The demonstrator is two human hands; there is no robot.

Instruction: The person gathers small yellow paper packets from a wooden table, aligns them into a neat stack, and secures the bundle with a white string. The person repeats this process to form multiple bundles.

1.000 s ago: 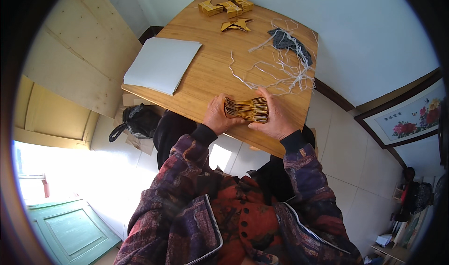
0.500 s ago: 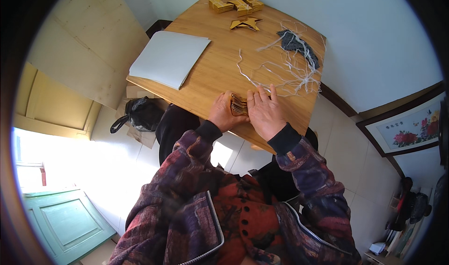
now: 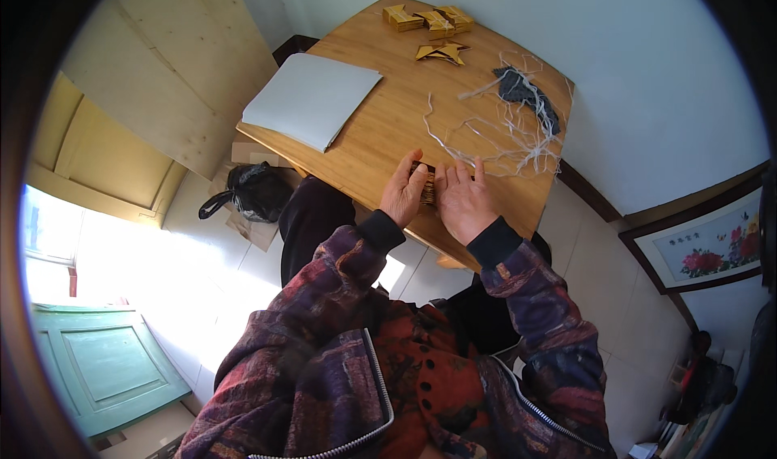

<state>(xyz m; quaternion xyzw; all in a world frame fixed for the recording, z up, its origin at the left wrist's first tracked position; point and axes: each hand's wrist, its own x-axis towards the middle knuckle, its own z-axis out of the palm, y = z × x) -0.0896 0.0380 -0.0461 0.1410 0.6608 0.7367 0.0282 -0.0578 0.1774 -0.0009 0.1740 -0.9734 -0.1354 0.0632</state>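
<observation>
At the near edge of the wooden table [image 3: 364, 147], a small stack of gold cardboard pieces [image 3: 428, 188] stands between my hands, its layered dark edges showing. My left hand [image 3: 402, 192] grips the stack from the left, thumb and fingers pointing away from me. From the right, my right hand [image 3: 464, 202] presses against it with fingers nearly straight, and its palm hides part of the stack. Tangled white strings [image 3: 518, 139] lie just beyond my right hand, partly over a dark grey knitted cloth [image 3: 526, 99].
A pile of white sheets [image 3: 312, 95] covers the table's left side. Tied gold bundles [image 3: 439, 23] sit at the far end, with loose gold star-like pieces [image 3: 443, 52] nearer. A black plastic bag [image 3: 257, 192] rests on the floor at left. A framed flower picture [image 3: 700, 232] stands at right.
My left hand has shifted its hold, its fingers now reaching further up along the stack. The right hand stays against the other side. The whole view has shifted slightly.
</observation>
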